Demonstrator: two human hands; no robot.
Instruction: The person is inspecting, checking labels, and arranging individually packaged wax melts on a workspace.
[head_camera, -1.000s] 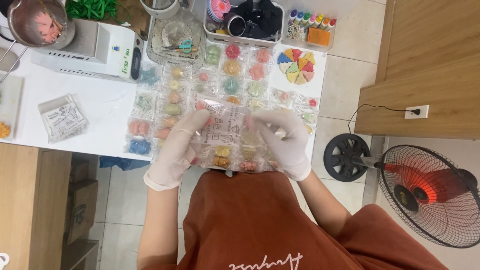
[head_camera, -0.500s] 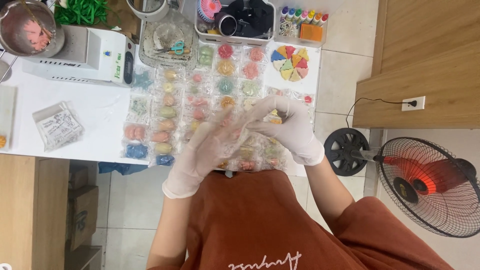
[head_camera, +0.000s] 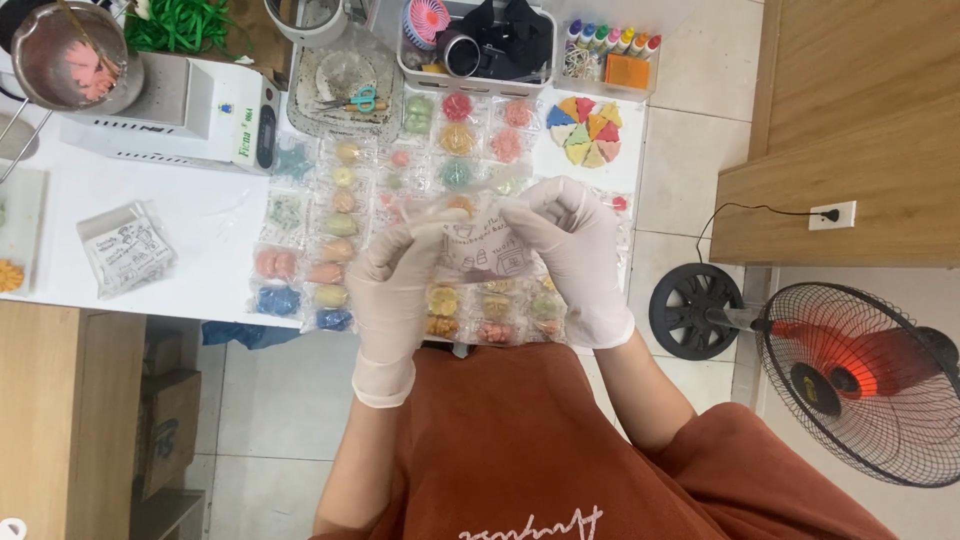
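Both your white-gloved hands are up over the table edge, pinching one small clear printed plastic bag (head_camera: 478, 245) between them. Left hand (head_camera: 395, 285) has fingers closed on the bag's left top corner; right hand (head_camera: 570, 250) grips the right top edge. Looks like the bag-opening step, mouth being parted. Can't tell if anything's inside. Rows of small pastel moulded shapes in clear wrappers (head_camera: 345, 225) lie just beyond and under your hands. Next move needs one hand freed while the mouth stays open.
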